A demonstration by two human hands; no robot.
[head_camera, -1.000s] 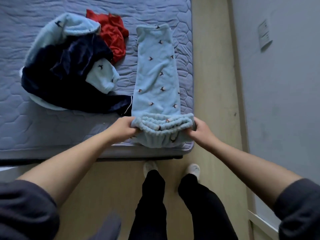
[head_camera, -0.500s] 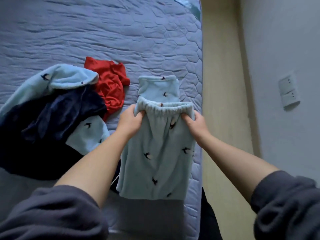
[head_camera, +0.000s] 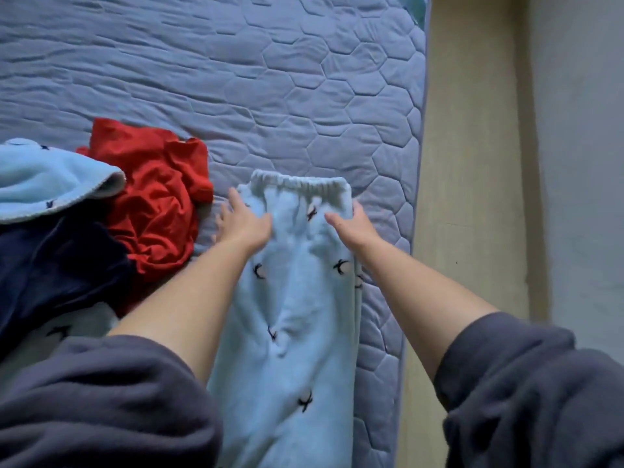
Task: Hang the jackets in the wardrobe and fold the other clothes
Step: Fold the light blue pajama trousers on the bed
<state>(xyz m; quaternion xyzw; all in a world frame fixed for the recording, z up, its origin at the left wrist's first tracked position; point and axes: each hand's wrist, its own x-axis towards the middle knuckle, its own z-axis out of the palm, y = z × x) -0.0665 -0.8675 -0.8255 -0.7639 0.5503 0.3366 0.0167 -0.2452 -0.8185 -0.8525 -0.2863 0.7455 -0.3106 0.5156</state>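
Quilted blue mattress (head_camera: 304,79), right side: light-blue trousers (head_camera: 297,315) lie folded, waistband at the far end. Left hand (head_camera: 244,221) and right hand (head_camera: 354,226) press flat near it, fingers straight, gripping nothing; probably smoothing the fold. Red garment (head_camera: 158,204) crumpled at left.

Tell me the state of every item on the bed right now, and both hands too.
light blue pants: flat on the mattress, waistband at far end
left hand: fingers spread, pressing the pants' left edge
right hand: resting on the pants' right edge
red garment: crumpled, unfolded
navy garment: heaped, unfolded
light blue top: draped over the navy garment, unfolded
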